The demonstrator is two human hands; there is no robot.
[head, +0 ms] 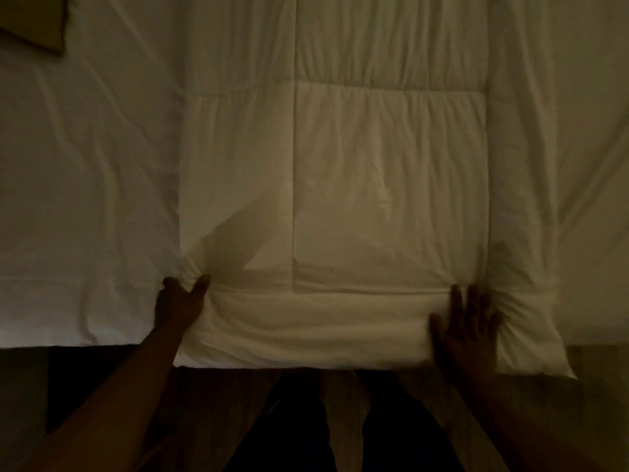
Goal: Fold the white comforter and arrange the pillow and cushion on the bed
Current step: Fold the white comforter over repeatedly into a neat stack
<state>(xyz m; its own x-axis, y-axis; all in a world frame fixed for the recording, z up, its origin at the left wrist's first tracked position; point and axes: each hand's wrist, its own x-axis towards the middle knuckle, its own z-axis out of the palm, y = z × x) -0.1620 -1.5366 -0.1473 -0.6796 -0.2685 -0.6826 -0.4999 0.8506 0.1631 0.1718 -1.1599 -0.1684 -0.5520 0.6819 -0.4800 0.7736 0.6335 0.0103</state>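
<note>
Gripping the near left corner of the white quilted comforter [340, 185], your left hand [180, 301] has its thumb and fingers pinched round a bunched bit of the fabric, right where the comforter's left edge meets the white wrinkled bedsheet [85, 199]. Your right hand [466, 332] lies flat with its fingers spread and straight, pressing on the near folded edge of the comforter close to its right side; it holds nothing.

You have the comforter lying as a long folded strip down the middle of the bed, running away from you, with stitched square panels showing on top. Its near end hangs a little over the bed's front edge, and a loose puffy corner sticks out just to the right of your right hand.

On the far left, at the top corner of the view, you can see part of a dark olive cushion [37, 25] resting on the bedsheet, well apart from the comforter. The light is dim, so finer detail of it cannot be told.
</note>
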